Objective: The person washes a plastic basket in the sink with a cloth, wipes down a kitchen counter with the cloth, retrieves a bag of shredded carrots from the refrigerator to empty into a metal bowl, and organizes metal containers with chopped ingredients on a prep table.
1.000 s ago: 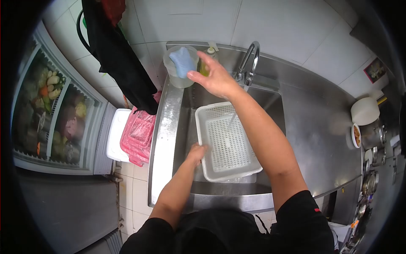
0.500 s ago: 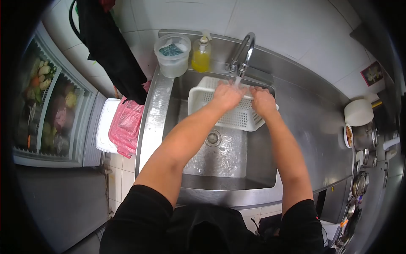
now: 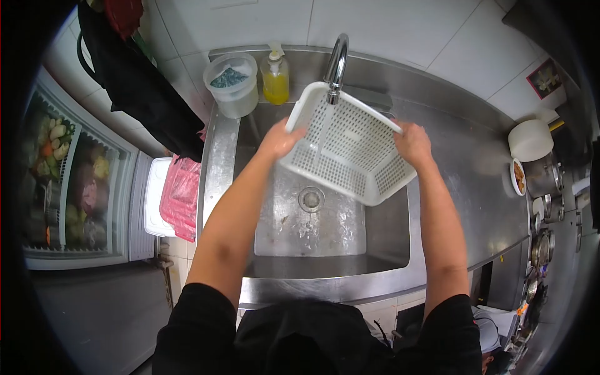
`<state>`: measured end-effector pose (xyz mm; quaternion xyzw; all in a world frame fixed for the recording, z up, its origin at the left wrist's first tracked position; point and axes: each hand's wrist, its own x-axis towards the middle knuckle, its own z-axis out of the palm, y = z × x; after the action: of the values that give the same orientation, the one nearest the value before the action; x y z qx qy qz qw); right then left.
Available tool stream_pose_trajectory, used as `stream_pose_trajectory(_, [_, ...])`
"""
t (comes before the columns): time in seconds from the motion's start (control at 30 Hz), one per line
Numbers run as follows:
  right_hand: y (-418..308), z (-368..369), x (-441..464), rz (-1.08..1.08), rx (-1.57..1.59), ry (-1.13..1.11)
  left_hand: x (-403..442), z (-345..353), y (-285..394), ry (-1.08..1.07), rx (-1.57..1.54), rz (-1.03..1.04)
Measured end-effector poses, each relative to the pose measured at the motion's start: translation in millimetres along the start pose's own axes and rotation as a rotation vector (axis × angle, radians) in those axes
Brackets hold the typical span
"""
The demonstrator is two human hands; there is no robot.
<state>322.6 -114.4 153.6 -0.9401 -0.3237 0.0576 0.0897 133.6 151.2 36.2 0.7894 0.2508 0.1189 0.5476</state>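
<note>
A white perforated plastic basket (image 3: 359, 147) is held tilted over the sink (image 3: 300, 234), its open side facing me. My left hand (image 3: 280, 139) grips its left rim, and my right hand (image 3: 414, 145) is closed on the right rim. From the chrome faucet (image 3: 336, 65) a stream of water falls into the basket. The basket holds nothing that I can make out. Below it, the sink's drain (image 3: 311, 199) and wet floor show.
On the ledge behind the sink stand a clear tub (image 3: 232, 87) and a bottle of yellow liquid (image 3: 275, 80). A steel counter (image 3: 465, 169) extends right, with a small dish of food (image 3: 517, 177) at its edge. Left are a glass-door fridge (image 3: 81, 181) and a pink bag (image 3: 181, 199).
The basket has turned so its inside faces me and the water runs into it. My hands have moved apart, from its near rim to opposite sides.
</note>
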Motion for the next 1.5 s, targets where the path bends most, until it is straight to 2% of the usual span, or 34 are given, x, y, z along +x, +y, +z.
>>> stream_pose_trajectory(0.03, [10.2, 14.7, 9.0, -0.044, 0.059, -0.048, -16.4, -0.7, -17.8, 0.001, -0.064, 0.015])
stream_pose_trajectory(0.07, [15.6, 27.4, 13.2, -0.090, 0.117, -0.105, -30.1, -2.9, -34.8, 0.013, 0.006, -0.037])
stream_pose_trajectory(0.17, [-22.0, 54.4, 9.2, -0.181, 0.394, -0.134, -69.1, -6.0, -46.2, 0.070, 0.147, -0.170])
stream_pose_trajectory(0.27, [-76.6, 96.5, 32.2, -0.075, 1.109, -0.084, -104.2, 6.3, -54.3, 0.113, 0.272, -0.302])
stream_pose_trajectory(0.37, [-132.1, 103.4, 48.3, 0.338, 1.913, -0.232, -127.8, 10.2, -51.0, 0.120, 0.439, -0.381])
stream_pose_trajectory(0.4, [-151.0, 101.4, 53.1, 0.412, 1.957, -0.225, -133.4, 8.3, -49.9, 0.111, 0.496, -0.400])
stream_pose_trajectory(0.47, [-167.7, 100.8, 67.2, 0.376, 2.097, -0.215, -137.1, -1.3, -52.8, 0.043, 0.447, -0.420])
stream_pose_trajectory(0.5, [-174.5, 104.1, 73.8, 0.357, 2.166, -0.214, -139.6, -6.7, -54.3, 0.012, 0.421, -0.430])
stream_pose_trajectory(0.53, [-171.1, 114.1, 79.3, 0.242, 2.229, -0.166, -146.2, -8.4, -50.4, 0.021, 0.410, -0.408])
stream_pose_trajectory(0.63, [-154.1, 107.2, 86.3, 0.714, 2.169, 0.057, -167.5, -0.4, -40.3, 0.061, 0.379, -0.353])
stream_pose_trajectory(0.73, [-145.4, 94.9, 76.1, 0.711, 2.385, 0.009, -180.2, 6.5, -46.0, 0.094, 0.311, -0.325])
stream_pose_trajectory(0.87, [-162.7, 87.2, 61.3, 0.498, 2.293, -0.010, -186.6, 5.1, -52.8, 0.064, 0.278, -0.344])
stream_pose_trajectory(0.93, [-182.5, 105.8, 57.7, 0.059, 2.063, -0.167, -187.1, 8.7, -58.6, 0.057, 0.263, -0.354])
stream_pose_trajectory(1.0, [-239.3, 118.1, 23.0, -0.108, 1.846, -0.398, -189.2, 13.5, -57.6, 0.041, 0.285, -0.363])
stream_pose_trajectory(1.03, [-263.5, 141.9, 5.6, -0.218, 1.803, -0.417, -191.2, 16.3, -55.2, 0.030, 0.299, -0.367])
stream_pose_trajectory(1.07, [-287.9, 181.8, 4.4, -0.438, 1.268, -0.156, -193.7, 16.3, -50.1, -0.017, 0.299, -0.376])
stream_pose_trajectory(1.1, [-311.9, 186.1, -15.7, -0.537, 0.876, -0.105, -193.4, 19.8, -54.0, -0.067, 0.341, -0.368])
stream_pose_trajectory(1.17, [-337.5, 235.8, -31.6, -0.846, 0.390, -0.086, -193.2, 29.2, -68.8, -0.154, 0.423, -0.349])
stream_pose_trajectory(1.27, [-334.5, 217.4, -25.7, -0.722, 0.067, -0.090, -205.3, 32.7, -78.5, -0.040, 0.402, -0.323])
stream_pose_trajectory(1.33, [-321.9, 218.9, 2.2, -0.378, 0.236, -0.070, -211.2, 18.5, -53.5, 0.015, 0.308, -0.377])
stream_pose_trajectory(1.4, [-289.5, 199.6, 44.9, -0.218, 0.154, -0.657, -210.9, 10.7, -46.3, 0.041, 0.283, -0.366])
stream_pose_trajectory(1.47, [-229.0, 217.3, 63.9, -0.239, 0.212, -0.420, -200.9, 8.5, -55.9, 0.042, 0.320, -0.287])
stream_pose_trajectory(1.5, [-209.9, 197.1, 62.5, -0.048, 0.594, -0.436, -191.4, 7.5, -53.8, 0.020, 0.369, -0.279])
